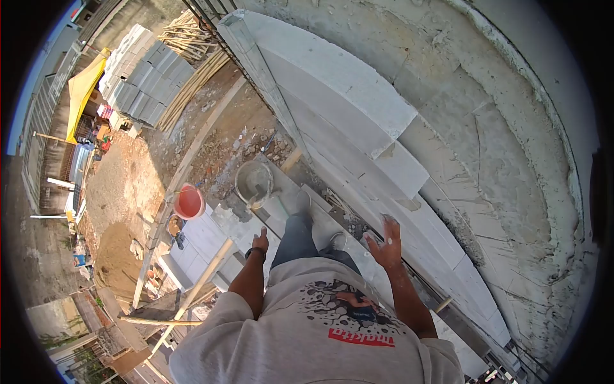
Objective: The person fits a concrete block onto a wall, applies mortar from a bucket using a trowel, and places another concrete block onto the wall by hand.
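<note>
Right hand [385, 246] hovers, fingers loosely spread, near the pale block wall [403, 169].

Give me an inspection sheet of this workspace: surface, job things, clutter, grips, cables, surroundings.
Surface: grey platform underfoot, smeared and dusty-looking.
Job's things: white block wall on the right, its top stepped; grey bucket ahead, grey material inside.
Clutter: red bucket at left; rubble on the ground beyond.
Grips: right hand open beside the wall, contact unclear; left hand partly hidden, no held thing visible.
Cables: nothing seen.
Surroundings: block stack, bamboo poles, yellow canopy.
</note>
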A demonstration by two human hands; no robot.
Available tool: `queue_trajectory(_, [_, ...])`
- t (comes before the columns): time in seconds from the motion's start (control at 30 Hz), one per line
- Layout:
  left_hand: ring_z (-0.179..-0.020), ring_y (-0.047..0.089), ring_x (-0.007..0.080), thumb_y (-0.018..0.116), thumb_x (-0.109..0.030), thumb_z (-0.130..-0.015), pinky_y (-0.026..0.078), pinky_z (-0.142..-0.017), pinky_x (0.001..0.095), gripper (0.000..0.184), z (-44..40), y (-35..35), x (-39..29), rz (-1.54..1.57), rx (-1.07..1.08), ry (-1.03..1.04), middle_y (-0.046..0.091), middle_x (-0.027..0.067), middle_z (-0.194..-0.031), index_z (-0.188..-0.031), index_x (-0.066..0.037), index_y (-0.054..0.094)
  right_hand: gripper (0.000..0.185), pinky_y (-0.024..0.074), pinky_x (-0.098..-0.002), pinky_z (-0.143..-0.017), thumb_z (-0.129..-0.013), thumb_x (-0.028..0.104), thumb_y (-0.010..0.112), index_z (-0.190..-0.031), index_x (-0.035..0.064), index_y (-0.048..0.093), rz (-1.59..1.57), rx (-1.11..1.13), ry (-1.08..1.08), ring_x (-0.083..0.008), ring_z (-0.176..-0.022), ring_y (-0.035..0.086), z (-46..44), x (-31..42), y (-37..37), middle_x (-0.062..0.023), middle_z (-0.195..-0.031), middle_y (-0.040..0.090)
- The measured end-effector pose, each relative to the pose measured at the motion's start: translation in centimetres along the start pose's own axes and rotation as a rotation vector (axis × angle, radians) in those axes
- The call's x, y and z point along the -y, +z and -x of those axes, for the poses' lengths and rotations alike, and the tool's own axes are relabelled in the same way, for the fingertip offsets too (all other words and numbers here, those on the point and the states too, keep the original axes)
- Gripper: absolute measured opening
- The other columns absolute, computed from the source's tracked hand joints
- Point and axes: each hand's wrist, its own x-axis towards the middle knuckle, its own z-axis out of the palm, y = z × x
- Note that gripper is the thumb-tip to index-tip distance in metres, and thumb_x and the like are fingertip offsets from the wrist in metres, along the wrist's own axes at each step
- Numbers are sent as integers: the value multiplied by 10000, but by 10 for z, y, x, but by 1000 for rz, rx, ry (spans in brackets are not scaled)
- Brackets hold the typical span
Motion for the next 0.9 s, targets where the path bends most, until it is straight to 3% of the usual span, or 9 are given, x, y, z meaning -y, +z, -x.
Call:
queue_trajectory(0.1, [-1258, 558, 444, 398, -695, -962, 505, -975, 467, 956, 2, 3, -21, 101, 43, 82, 451, 344, -1450, -1522, 73, 301, 664, 434, -483, -1030, -824, 335, 785, -1293, -71, 548, -22, 128, 32, -424, -1165, 539, 21, -11, 18, -257, -1242, 579])
queue_trajectory(0.23, [-1444, 368, 408, 466, -720, -916, 297, -1176, 413, 1018, 15, -1, -54, 117, 80, 505, 406, 334, -1505, -1495, 108, 343, 655, 432, -479, -1040, -826, 374, 779, -1278, -46, 561, -45, 172, 64, -415, -1185, 539, 17, -12, 33, -252, -1256, 581])
queue_trajectory(0.33, [-1434, 385, 406, 482, -716, -912, 303, -1172, 413, 997, 7, 15, -62, 73, 90, 357, 422, 318, -1502, -1497, 83, 366, 668, 433, -465, -1047, -830, 392, 770, -1286, -47, 556, -75, 180, 114, -411, -1214, 534, 2, -13, 42, -253, -1269, 580])
queue_trajectory(0.43, [-1256, 535, 462, 342, -517, -1049, 412, -1080, 485, 631, 1, 36, -52, -204, -42, 540, 560, 347, -1326, -1313, 7, 572, 667, 446, -455, -1037, -842, 407, 752, -1278, -59, 557, -143, 254, 268, -408, -1216, 551, -9, -11, 45, -266, -1272, 588])
queue_trajectory(0.63, [-1393, 443, 402, 490, -671, -935, 332, -1166, 412, 946, 35, 22, -43, -7, 120, 331, 493, 336, -1429, -1423, 138, 438, 682, 496, -462, -961, -849, 451, 734, -1266, -63, 570, -138, 498, 516, -436, -1095, 635, 0, -11, 58, -285, -1153, 662])
queue_trajectory(0.77, [-1368, 477, 400, 553, -638, -914, 367, -1143, 414, 906, 14, 21, -16, 30, 231, 132, 518, 322, -1415, -1403, 121, 477, 656, 512, -479, -906, -848, 488, 723, -1164, -78, 625, -71, 669, 578, -445, -1064, 646, 41, -43, 78, -286, -1076, 691])
queue_trajectory(0.8, [-1357, 492, 391, 568, -636, -903, 380, -1133, 418, 908, -3, 30, -6, 104, 262, 58, 528, 309, -1412, -1400, 119, 482, 521, 524, -494, -868, -890, 451, 695, -1153, 2, 669, 135, 736, 312, -445, -1048, 648, 90, -115, 105, -266, -1018, 699])
queue_trajectory(0.87, [-1357, 494, 386, 575, -637, -896, 382, -1132, 416, 911, -37, 37, 9, 108, 234, 47, 529, 302, -1415, -1404, 114, 480, 207, 549, -494, -793, -907, 237, 661, -1099, 227, 737, 314, 808, -155, -424, -966, 670, 122, -137, 99, -215, -952, 696])
queue_trajectory(0.9, [-1357, 495, 383, 578, -637, -893, 383, -1131, 415, 913, -55, 43, 12, 104, 225, 45, 530, 299, -1416, -1406, 112, 479, 222, 537, -439, -630, -879, 235, 711, -1081, 149, 737, 306, 690, -306, -321, -740, 682, 145, -161, 104, -158, -831, 682])
